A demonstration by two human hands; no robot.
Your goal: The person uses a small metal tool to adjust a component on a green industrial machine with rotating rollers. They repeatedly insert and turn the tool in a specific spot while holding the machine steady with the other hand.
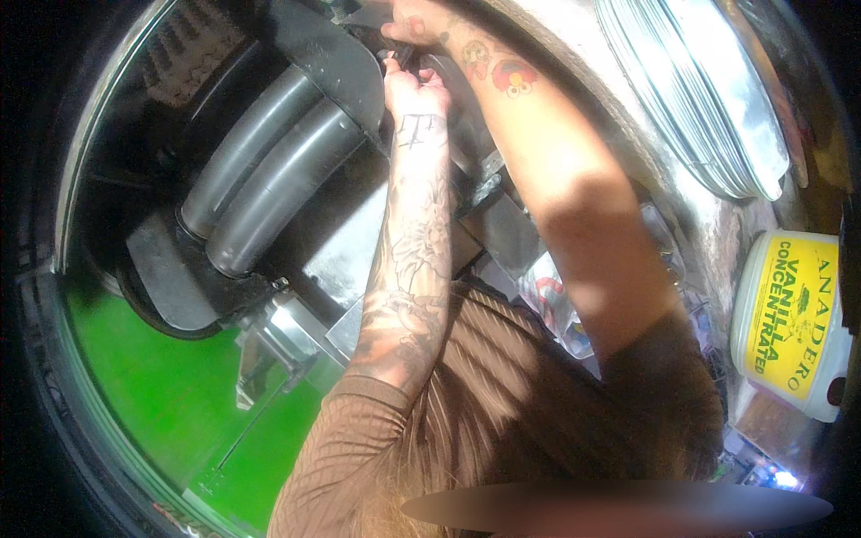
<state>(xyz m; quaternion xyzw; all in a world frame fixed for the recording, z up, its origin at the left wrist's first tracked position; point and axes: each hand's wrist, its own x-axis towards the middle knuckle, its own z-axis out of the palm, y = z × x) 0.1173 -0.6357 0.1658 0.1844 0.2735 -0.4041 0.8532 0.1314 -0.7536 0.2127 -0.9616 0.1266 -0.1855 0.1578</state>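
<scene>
Both my arms reach up to a dark recess in a black machine (260, 193) with two thick grey-black cylinders. My left hand (418, 91) is palm up, its fingers curled in at a small dark part by the machine's curved black plate (334, 56). Just beyond it, my right hand (414, 23) bends its fingers at the same spot, partly cut off by the upper edge of the picture. What the fingers of either hand hold is too dark and small to make out.
A bright metal box (345, 238) and a silver bracket (291, 332) adjoin the machine. Green surface (152, 386) shows at lower left. Round metal lids or trays (695, 90) are stacked at upper right. Below them stands a white plastic jug (830, 394) with a yellow label.
</scene>
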